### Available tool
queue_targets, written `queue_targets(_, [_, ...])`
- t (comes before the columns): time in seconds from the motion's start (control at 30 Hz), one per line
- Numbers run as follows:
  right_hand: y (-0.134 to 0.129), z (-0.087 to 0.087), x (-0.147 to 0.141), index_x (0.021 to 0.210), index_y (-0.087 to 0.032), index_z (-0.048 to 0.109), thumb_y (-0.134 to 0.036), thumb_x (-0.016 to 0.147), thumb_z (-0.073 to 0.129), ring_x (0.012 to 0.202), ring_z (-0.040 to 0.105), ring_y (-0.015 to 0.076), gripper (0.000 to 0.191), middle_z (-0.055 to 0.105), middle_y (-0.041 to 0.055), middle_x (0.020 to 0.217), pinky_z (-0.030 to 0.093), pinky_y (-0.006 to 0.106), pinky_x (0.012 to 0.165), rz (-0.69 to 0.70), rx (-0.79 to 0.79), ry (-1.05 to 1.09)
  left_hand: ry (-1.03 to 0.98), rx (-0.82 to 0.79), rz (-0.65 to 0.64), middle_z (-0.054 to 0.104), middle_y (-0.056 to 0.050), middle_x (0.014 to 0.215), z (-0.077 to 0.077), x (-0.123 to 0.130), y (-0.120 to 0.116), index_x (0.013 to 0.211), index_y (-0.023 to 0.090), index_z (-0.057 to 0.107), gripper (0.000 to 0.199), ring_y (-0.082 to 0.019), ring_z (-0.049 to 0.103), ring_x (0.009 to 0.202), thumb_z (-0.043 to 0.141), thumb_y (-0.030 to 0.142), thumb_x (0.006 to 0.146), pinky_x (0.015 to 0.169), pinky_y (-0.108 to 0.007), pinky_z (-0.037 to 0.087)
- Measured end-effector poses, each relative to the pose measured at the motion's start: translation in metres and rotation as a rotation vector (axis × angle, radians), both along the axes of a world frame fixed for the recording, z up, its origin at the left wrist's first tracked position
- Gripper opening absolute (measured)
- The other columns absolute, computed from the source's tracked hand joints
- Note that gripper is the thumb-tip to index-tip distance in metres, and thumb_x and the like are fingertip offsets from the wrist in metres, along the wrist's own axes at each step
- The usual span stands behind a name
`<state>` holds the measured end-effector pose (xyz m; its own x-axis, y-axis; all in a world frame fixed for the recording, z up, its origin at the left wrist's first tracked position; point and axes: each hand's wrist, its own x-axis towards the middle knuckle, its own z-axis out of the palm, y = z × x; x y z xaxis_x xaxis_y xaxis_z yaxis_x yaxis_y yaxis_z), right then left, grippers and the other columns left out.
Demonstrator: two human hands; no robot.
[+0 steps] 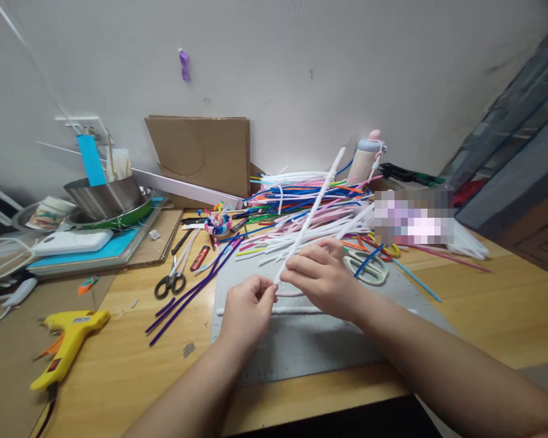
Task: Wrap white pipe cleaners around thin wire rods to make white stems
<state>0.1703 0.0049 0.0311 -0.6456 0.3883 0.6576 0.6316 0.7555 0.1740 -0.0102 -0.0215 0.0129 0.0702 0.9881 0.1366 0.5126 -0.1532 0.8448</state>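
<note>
A fuzzy white pipe cleaner point(316, 204) slants up and to the right from between my hands. My left hand point(252, 307) pinches its lower end between thumb and forefinger. Just above that, my right hand point(322, 277) has its fingers closed around the same stem. Below them a grey mat point(310, 353) lies on the wooden table, with another white pipe cleaner point(296, 311) stretched across it. Part of a pale pink loop point(290, 294) shows between the hands; whether it joins the held stem I cannot tell.
Behind my hands lies a heap of coloured pipe cleaners point(292, 222). Pale-handled scissors point(373, 271) rest right of my right hand. To the left are black-handled scissors point(170, 284), purple pipe cleaners point(192, 292) and a yellow glue gun point(70, 340). A bottle point(364, 161) stands by the wall.
</note>
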Motion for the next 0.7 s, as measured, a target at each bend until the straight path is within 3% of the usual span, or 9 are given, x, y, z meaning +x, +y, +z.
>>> queue_targets(0.17, [0.003,0.001,0.002,0.084,-0.027,0.062,-0.019,0.090,0.049,0.100,0.049,0.0152,0.016,0.065,-0.0045,0.096,0.012,0.044,0.101,0.014,0.076,0.004,0.255,0.252,-0.144,0.064,-0.002,0.065,-0.004,-0.001,-0.004,0.073,0.017,0.061,0.016,-0.014,0.057,0.061,0.050,0.021,0.083,0.059,-0.025,0.039])
queue_targets(0.27, [0.004,0.003,0.001,0.081,-0.028,0.062,-0.015,0.087,0.050,0.112,0.045,0.0166,0.019,0.063,-0.0041,0.105,0.004,0.049,0.105,0.019,0.020,-0.027,0.374,0.392,-0.224,0.065,-0.004,0.068,-0.007,0.000,-0.006,0.075,0.017,0.061,0.018,-0.017,0.058,0.066,0.047,0.020,0.085,0.063,-0.027,0.040])
queue_targets(0.33, [0.002,0.006,0.000,0.080,-0.027,0.062,-0.014,0.086,0.051,0.118,0.043,0.0182,0.018,0.062,-0.0034,0.110,0.001,0.051,0.106,0.008,-0.024,-0.042,0.381,0.400,-0.233,0.066,-0.005,0.069,-0.008,0.001,-0.007,0.075,0.017,0.061,0.018,-0.018,0.059,0.067,0.047,0.019,0.085,0.063,-0.028,0.040])
queue_targets(0.43, [-0.006,0.010,0.001,0.085,-0.028,0.062,-0.014,0.085,0.051,0.114,0.048,0.0189,0.017,0.062,-0.0025,0.111,0.006,0.052,0.106,0.033,0.045,0.084,0.235,0.263,-0.186,0.066,-0.003,0.068,-0.005,0.000,-0.006,0.074,0.018,0.062,0.016,-0.016,0.058,0.064,0.050,0.020,0.083,0.061,-0.026,0.040])
queue_targets(0.5, [-0.012,0.010,0.004,0.085,-0.027,0.061,-0.015,0.084,0.049,0.102,0.055,0.0179,0.017,0.064,-0.0012,0.101,0.021,0.049,0.102,0.106,0.155,0.278,0.054,0.108,-0.136,0.065,-0.002,0.064,0.000,-0.002,-0.004,0.072,0.017,0.062,0.015,-0.014,0.055,0.057,0.053,0.023,0.082,0.055,-0.024,0.040])
queue_targets(0.57, [-0.018,0.008,0.006,0.076,-0.023,0.059,-0.014,0.083,0.046,0.083,0.058,0.0162,0.017,0.064,0.0004,0.083,0.037,0.041,0.088,0.210,0.174,0.436,-0.142,-0.030,-0.095,0.064,-0.001,0.060,0.006,-0.004,-0.002,0.070,0.016,0.061,0.016,-0.012,0.052,0.052,0.056,0.028,0.080,0.050,-0.022,0.038])
queue_targets(0.63, [-0.018,0.005,0.005,0.071,-0.021,0.055,-0.010,0.081,0.044,0.069,0.057,0.0147,0.019,0.060,0.0010,0.069,0.044,0.034,0.072,0.274,-0.006,0.469,-0.306,-0.114,-0.079,0.063,-0.001,0.058,0.011,-0.007,0.000,0.068,0.015,0.060,0.018,-0.011,0.050,0.050,0.060,0.031,0.077,0.049,-0.022,0.038])
queue_targets(0.7, [-0.014,0.002,0.000,0.080,-0.020,0.058,-0.006,0.082,0.042,0.076,0.059,0.0162,0.021,0.062,0.0040,0.076,0.047,0.032,0.071,0.205,-0.221,0.539,-0.427,-0.157,-0.091,0.063,-0.001,0.056,0.015,-0.008,0.002,0.067,0.015,0.059,0.019,-0.010,0.049,0.049,0.064,0.032,0.074,0.049,-0.021,0.038])
